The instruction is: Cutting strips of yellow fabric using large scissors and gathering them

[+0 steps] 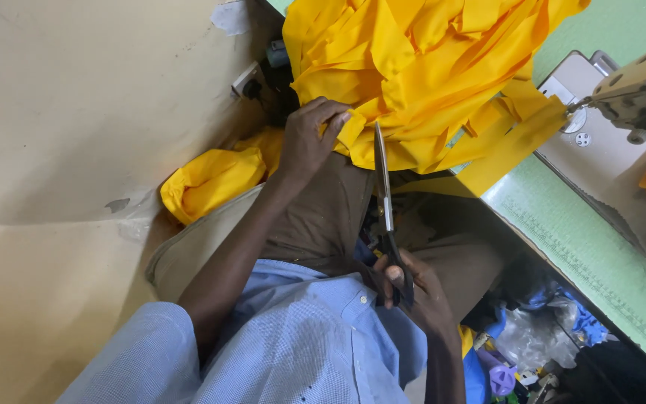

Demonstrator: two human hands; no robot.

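Nearest the camera, the right hand (413, 288) has its fingers (394, 277) closed through the dark handles of a pair of scissors (385, 202), whose long blades point away toward the cloth with their tips close together. Just right of that hand, low beside the lap, lies a heap of scraps — blue cloth (581, 322), clear plastic wrap (525, 337) and a small purple plastic piece (501, 378).

Further out, the left hand (306, 142) pinches a folded edge of the yellow fabric (420, 75), fingers (336, 118) curled tight on it, just beside the scissor tips. The fabric lies piled over the lap and the near edge of the green table (600, 254). A rolled yellow bundle (207, 183) rests left of the forearm, against a tan board (76, 112).

Farthest right, a beige sewing machine (641, 93) stands on the table — a strip of the fabric runs to its needle.
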